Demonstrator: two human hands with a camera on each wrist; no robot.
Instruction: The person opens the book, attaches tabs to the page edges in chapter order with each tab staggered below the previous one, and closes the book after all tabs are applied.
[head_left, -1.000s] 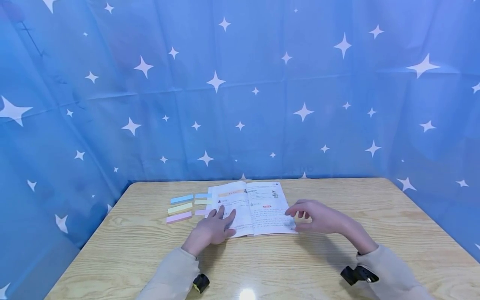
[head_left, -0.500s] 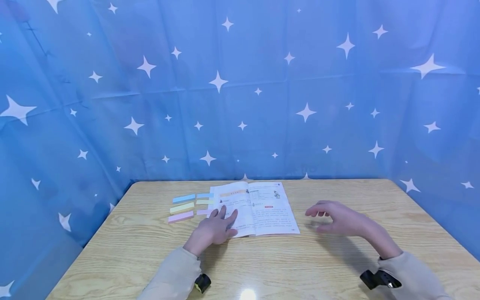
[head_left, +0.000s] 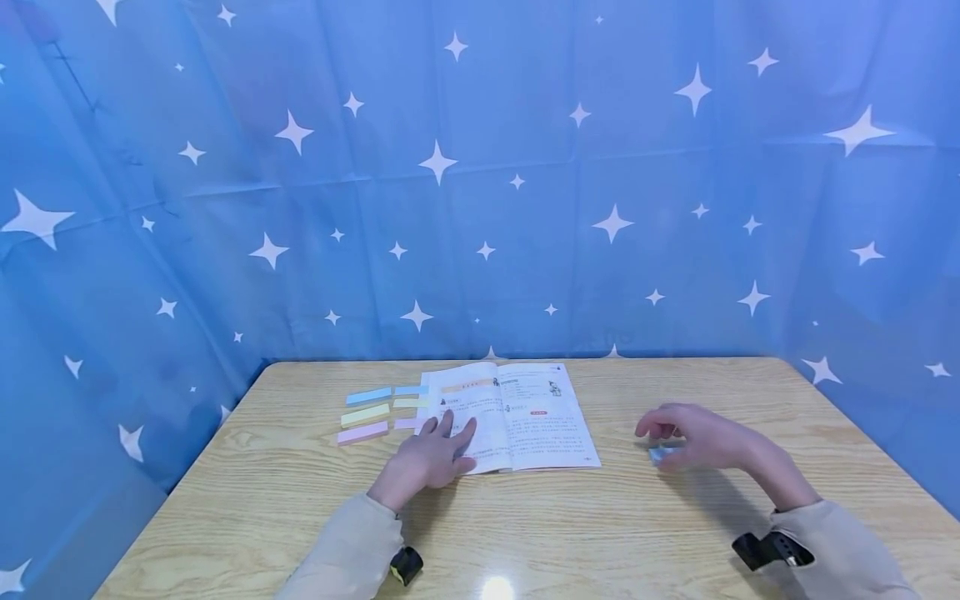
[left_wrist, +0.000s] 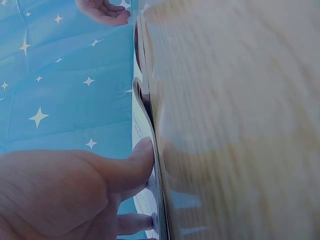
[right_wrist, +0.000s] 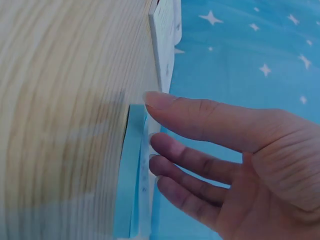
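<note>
An open printed book [head_left: 551, 429] lies on the table. On its left page rests my left hand [head_left: 426, 460], fingers spread; in the left wrist view the thumb [left_wrist: 135, 167] lies at the book's near edge. To the right of the book, my right hand [head_left: 701, 437] hovers over a light blue pad of sticky notes [head_left: 664, 454], fingers loosely bent. Seen from the right wrist, the thumb tip is close to the top end of the blue sticky-note pad [right_wrist: 129, 170], and a gap separates thumb from fingers. Whether any fingertip touches the pad, I cannot tell.
Left of the book lie blue [head_left: 369, 397], yellow [head_left: 365, 415] and pink [head_left: 363, 432] strips of sticky notes, with shorter matching strips beside them, reaching the page edge. A blue star-patterned curtain [head_left: 517, 208] hangs behind the wooden table [head_left: 247, 508].
My right hand has moved right, away from the book's right page, and the blue sticky-note pad now shows beneath it. The left hand has stayed on the left page.
</note>
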